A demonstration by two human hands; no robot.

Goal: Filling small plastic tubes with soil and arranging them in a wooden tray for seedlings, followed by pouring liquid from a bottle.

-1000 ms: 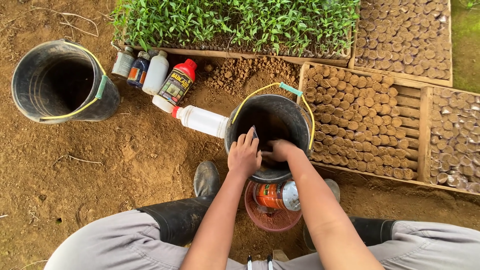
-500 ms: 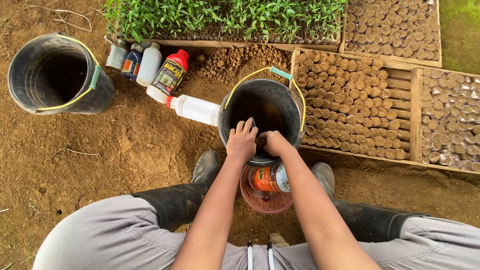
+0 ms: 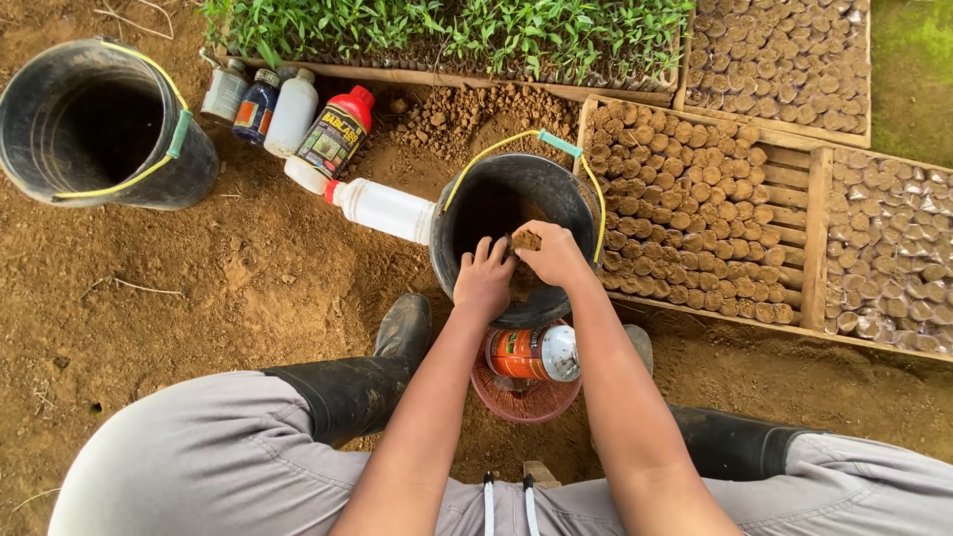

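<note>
Grey trouser cloth, smooth and slightly creased, covers the person's two knees at the bottom of the view, with matt black rubber boots (image 3: pixel 377 382) planted in reddish, crumbly dirt. Between the boots sits a round pinkish-red plastic basket (image 3: pixel 526 399) with a fine mesh, and across it lies an orange can (image 3: pixel 534 354) with a shiny metal end. Both bare forearms reach forward over it to a black plastic bucket (image 3: pixel 467 213) with a thin yellow wire handle and a green grip. The left hand (image 3: pixel 483 283) rests on the near rim, fingers together and curled over the edge into the bucket. The right hand (image 3: pixel 556 256) is raised just above the rim, fingertips pinched together around a small clump of brown soil (image 3: pixel 525 239), rough and fibrous in look. The bucket's inside is dark; its contents cannot be made out.

Just left of the bucket, a translucent white bottle (image 3: pixel 382 209) with a red collar lies on its side, touching the wall. Beyond it stand a red-capped bottle (image 3: pixel 338 134), a white one, a dark blue one and a grey tin. A second, wider black bucket (image 3: pixel 194 164) lies tilted at far left. To the right, wooden slatted trays (image 3: pixel 820 213) hold tight rows of small cylindrical soil plugs. Farthest off, a tray of green seedlings (image 3: pixel 447 30) borders a heap of lumpy earth.
</note>
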